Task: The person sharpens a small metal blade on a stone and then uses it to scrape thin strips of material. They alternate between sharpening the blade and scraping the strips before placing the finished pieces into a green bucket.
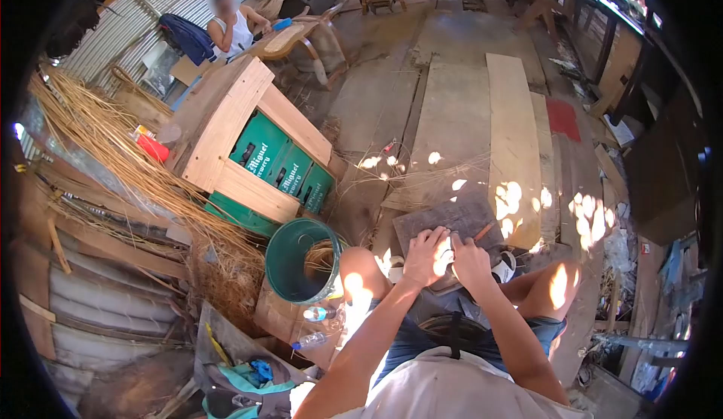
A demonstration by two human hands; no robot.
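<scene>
My left hand (428,258) is closed, its fingers pressed down together near the front edge of a dark board (429,224). Close beside it, my right hand (470,261) is also closed. A slim orange-brown handle or stick (483,231) sticks out past the right fingers toward the upper right; the rest of it is hidden. Between the hands there is bright sunlight, and whatever the left fingers press on is too small to make out. The board lies low between my bent knees.
To the left stands a green bucket (303,261) with strips inside. Behind it are green crates (263,155) in a wooden frame (226,121). Long dry strips (98,136) lie along the left wall. Plastic bottles (310,341) rest near my left knee. Another person (235,27) sits at the back.
</scene>
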